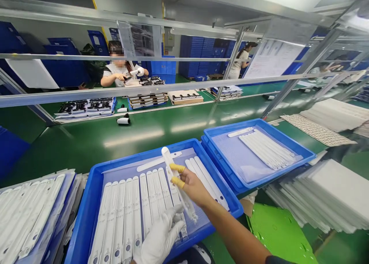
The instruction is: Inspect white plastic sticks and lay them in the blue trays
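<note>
My right hand (190,182), with yellow finger cots on its fingertips, pinches a long white plastic strip (167,156) with a rounded top end. The strip is tilted above a blue tray (99,179), and its lower end looks clear and ragged. My left hand (161,235), in a white glove, is low over the tray's front part. Its fingers are curved, with a gap to the thumb and nothing visible between them. Beneath and beside it, similar white strips (128,210) stand in rows on a translucent sheet. One more strip (147,165) lies crosswise behind them.
To the right is a second blue tray (305,153) holding strips (263,148). Stacked strips on sheets (37,214) lie at left. White sheets (337,191) and a green panel (279,229) are at lower right. Metal rails (115,93) cross ahead; a co-worker (118,70) sits beyond.
</note>
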`<state>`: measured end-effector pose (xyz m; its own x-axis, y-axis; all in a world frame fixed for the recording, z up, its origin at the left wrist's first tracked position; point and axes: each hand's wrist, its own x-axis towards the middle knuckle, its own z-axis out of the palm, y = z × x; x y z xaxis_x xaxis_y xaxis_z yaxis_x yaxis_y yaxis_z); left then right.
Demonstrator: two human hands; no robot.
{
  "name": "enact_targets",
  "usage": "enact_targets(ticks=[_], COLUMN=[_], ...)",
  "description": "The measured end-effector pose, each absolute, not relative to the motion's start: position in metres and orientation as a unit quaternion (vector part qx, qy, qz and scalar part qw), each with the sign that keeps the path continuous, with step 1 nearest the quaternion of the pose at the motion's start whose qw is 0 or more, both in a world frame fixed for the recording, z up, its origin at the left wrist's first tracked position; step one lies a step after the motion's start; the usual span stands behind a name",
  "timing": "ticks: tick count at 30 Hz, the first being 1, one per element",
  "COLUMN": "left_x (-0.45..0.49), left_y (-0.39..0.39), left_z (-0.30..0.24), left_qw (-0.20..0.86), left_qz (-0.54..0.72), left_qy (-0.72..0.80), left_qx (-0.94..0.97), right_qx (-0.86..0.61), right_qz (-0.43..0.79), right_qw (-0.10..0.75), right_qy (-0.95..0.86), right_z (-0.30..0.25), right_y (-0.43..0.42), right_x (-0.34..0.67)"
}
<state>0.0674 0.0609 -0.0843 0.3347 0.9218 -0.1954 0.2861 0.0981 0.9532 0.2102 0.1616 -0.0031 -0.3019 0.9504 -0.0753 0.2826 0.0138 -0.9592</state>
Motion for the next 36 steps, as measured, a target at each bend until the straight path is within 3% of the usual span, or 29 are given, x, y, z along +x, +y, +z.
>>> enact_targets(ticks=[6,11,19,27,33,36], left_x=[0.085,0.097,0.093,0.080,0.069,0.062], left_y=[0.093,0.111,0.109,0.089,0.066,0.058], left_z=[-0.085,-0.103,-0.103,-0.069,-0.062,-0.051], left_qw=[0.331,0.318,0.304,0.336,0.558,0.631], left_qz=[0.130,0.089,0.062,0.120,0.250,0.260], left_qy=[0.481,0.473,0.500,0.528,0.539,0.507], left_qx=[0.802,0.817,0.808,0.771,0.579,0.527], right_qx=[-0.635,-0.648,-0.731,-0.731,-0.662,-0.590], right_qz=[0.371,0.299,0.125,0.125,0.195,0.285], right_qw=[0.161,0.038,-0.021,0.037,0.162,0.274], right_qy=[-0.658,-0.699,-0.670,-0.670,-0.705,-0.704], right_z=[-0.063,-0.069,-0.062,-0.052,-0.003,0.029], right_y=[0.187,0.184,0.190,0.192,0.175,0.155], right_x=[0.225,0.225,0.246,0.244,0.215,0.196])
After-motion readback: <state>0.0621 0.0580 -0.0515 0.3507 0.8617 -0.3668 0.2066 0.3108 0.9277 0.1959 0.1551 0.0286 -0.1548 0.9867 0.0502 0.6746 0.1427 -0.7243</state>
